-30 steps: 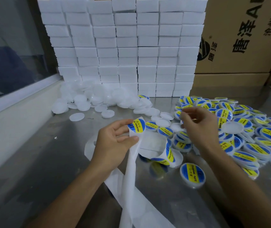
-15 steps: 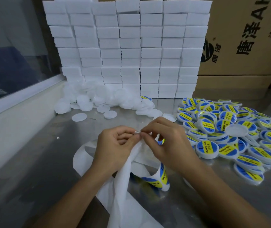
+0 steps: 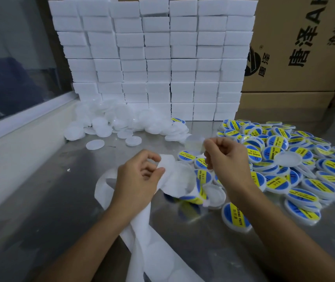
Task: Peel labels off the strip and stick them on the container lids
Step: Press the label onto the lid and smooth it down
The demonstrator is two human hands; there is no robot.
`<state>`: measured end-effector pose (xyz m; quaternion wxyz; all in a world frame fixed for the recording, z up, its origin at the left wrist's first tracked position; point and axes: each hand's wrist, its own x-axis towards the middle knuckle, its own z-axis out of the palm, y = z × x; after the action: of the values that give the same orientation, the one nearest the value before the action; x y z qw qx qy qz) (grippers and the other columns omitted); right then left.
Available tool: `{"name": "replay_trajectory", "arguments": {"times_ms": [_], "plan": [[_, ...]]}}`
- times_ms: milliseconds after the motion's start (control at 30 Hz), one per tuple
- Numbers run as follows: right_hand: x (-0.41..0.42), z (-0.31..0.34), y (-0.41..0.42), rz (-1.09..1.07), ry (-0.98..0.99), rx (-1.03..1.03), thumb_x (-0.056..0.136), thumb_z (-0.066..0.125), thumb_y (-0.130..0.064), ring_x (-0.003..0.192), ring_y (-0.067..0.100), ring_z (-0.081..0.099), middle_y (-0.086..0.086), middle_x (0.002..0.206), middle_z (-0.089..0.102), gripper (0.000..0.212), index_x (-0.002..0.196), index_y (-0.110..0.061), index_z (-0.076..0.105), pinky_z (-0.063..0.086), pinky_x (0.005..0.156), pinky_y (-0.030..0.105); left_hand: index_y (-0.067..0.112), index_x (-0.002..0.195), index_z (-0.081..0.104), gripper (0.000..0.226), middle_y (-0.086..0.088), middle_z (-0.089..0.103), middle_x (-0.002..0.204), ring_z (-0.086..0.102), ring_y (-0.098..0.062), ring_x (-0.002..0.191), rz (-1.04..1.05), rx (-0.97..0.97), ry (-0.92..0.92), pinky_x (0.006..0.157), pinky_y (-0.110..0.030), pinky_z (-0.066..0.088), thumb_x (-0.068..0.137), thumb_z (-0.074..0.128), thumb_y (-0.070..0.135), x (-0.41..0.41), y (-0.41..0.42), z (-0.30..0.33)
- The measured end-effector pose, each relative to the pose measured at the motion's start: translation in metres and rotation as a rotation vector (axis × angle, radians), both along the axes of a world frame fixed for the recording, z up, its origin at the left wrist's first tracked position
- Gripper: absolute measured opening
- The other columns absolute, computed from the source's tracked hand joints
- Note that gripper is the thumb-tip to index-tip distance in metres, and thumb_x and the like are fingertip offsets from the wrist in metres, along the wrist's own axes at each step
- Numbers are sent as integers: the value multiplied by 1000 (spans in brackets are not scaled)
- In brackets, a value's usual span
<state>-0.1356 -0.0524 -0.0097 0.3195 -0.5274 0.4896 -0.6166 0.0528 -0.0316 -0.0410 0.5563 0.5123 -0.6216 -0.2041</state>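
Big pile of labelled lids right of the right hand, which pinches a peeled label; left hand grips the strip. Plenty of blank lids left.

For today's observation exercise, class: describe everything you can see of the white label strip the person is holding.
The label strip is a long white band of thin, paper-like backing. It rises from the bottom edge of the picture over the metal table, loops behind the left hand, which grips its upper end, and curls down to the right. Blue and yellow round labels show on that curled part; pale round patches mark the lower stretch. The right hand is apart from it.
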Motion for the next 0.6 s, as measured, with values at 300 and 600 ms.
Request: {"name": "replay_trajectory", "arguments": {"times_ms": [300,600], "plan": [[3,4,8,-14,-51,-110,85,66,-9,71,17,71,3,71,73,10,79,-11,75,58,67,29,23,68,61,23,7,60,61,58,-12,60,351,-119,-161,58,-29,46,86,69,36,25,-23,13],[4,3,7,-39,85,-238,83,73,-9,70,8,69,-5,73,73,7,89,-13,74,56,68,21,25,110,67,29,-4,64,119,58,-27,110,308,386,-456,90,-35,47,84,69,37,62,-107,30]]}}
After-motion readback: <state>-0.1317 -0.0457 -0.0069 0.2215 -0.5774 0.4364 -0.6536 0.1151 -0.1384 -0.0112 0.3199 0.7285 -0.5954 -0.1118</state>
